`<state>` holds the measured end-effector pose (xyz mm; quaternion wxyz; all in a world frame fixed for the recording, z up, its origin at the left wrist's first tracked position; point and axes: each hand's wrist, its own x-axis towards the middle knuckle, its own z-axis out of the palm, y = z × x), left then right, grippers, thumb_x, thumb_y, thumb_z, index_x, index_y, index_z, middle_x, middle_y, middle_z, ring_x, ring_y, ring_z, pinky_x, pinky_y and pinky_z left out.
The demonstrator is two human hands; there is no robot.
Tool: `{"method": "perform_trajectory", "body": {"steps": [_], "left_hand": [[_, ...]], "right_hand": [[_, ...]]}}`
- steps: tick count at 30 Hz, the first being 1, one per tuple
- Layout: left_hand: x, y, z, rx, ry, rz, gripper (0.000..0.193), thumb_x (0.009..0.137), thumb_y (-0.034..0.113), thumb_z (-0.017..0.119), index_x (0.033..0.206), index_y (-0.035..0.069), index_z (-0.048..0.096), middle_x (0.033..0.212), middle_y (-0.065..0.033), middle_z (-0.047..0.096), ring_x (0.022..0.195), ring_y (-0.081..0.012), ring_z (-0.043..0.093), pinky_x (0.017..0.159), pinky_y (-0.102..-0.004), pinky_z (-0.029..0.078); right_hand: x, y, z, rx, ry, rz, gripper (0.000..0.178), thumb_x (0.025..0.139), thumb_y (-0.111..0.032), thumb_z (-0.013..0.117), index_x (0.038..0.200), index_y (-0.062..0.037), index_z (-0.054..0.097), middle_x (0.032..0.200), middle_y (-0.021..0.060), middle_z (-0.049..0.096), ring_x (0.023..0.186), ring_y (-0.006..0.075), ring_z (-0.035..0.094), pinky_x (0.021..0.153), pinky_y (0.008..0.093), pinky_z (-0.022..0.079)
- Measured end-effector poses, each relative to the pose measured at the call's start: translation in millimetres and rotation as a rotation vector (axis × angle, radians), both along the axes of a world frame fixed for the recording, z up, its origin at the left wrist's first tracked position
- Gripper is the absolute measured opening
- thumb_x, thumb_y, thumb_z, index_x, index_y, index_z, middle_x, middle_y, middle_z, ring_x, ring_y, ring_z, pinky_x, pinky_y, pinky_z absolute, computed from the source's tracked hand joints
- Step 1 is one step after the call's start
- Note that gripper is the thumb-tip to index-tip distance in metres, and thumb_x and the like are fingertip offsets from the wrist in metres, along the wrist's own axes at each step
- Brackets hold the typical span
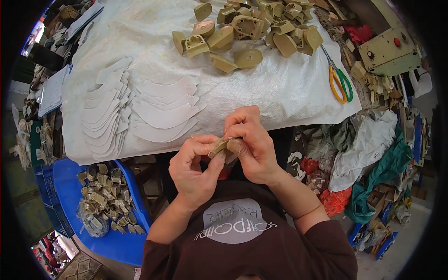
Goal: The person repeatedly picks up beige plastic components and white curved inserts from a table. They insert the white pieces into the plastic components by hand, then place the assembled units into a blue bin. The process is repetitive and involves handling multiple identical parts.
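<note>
Just off the table's near edge, both my hands hold one small olive-tan moulded piece (218, 148), shaped like a shoe heel. My left hand (193, 170) is closed round its left side, thumb below and fingers on top. On the other side my right hand (252, 147) pinches at its right end, thumb and fingertips together. Part of the piece is hidden behind my fingers, and I cannot make out what my right fingertips press there. Closest on the table lie curved white cut sheets (163, 112), overlapping in a fan, with another white stack (106, 116) to their left.
A heap of olive-tan heel-shaped pieces (247, 28) covers the table's far side. Scissors (339, 84) with orange and green handles lie at its right edge. A blue chair (105, 245) at lower left bears more pieces. Bags (361, 149) crowd the right, below a control box (389, 51).
</note>
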<state>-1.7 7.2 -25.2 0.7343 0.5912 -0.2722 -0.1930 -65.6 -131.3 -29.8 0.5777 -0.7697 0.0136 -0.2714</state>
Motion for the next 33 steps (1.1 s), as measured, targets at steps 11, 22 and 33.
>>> {"method": "perform_trajectory", "body": {"steps": [11, 22, 33], "left_hand": [[5, -3, 8, 0.158, -0.399, 0.066, 0.018, 0.079, 0.008, 0.073, 0.090, 0.002, 0.060, 0.112, -0.0159, 0.057, 0.103, -0.0203, 0.053, 0.084, -0.0345, 0.045], [18, 5, -3, 0.038, -0.819, 0.020, 0.023, 0.076, 0.020, 0.072, 0.096, 0.009, 0.068, 0.120, -0.0157, 0.051, 0.107, -0.0303, 0.048, 0.085, -0.0369, 0.041], [9, 2, -4, -0.041, 0.424, -0.388, 0.071, 0.089, 0.032, 0.048, 0.144, 0.000, 0.015, 0.124, -0.0137, 0.047, 0.104, -0.0199, 0.053, 0.084, -0.0307, 0.047]], "right_hand": [[-4, -7, 8, -0.160, -0.090, -0.004, 0.013, 0.077, -0.010, 0.068, 0.083, -0.0086, 0.056, 0.094, 0.0019, 0.056, 0.094, 0.0240, 0.045, 0.087, 0.0368, 0.032], [-12, -30, 13, 0.313, 0.168, 0.262, 0.052, 0.071, -0.013, 0.078, 0.117, -0.0028, 0.056, 0.111, 0.0104, 0.063, 0.105, 0.0200, 0.058, 0.089, 0.0330, 0.045], [-8, -11, 7, -0.039, 0.005, 0.158, 0.059, 0.062, -0.014, 0.083, 0.115, -0.0053, 0.058, 0.110, 0.0089, 0.060, 0.104, 0.0268, 0.052, 0.088, 0.0372, 0.044]]}}
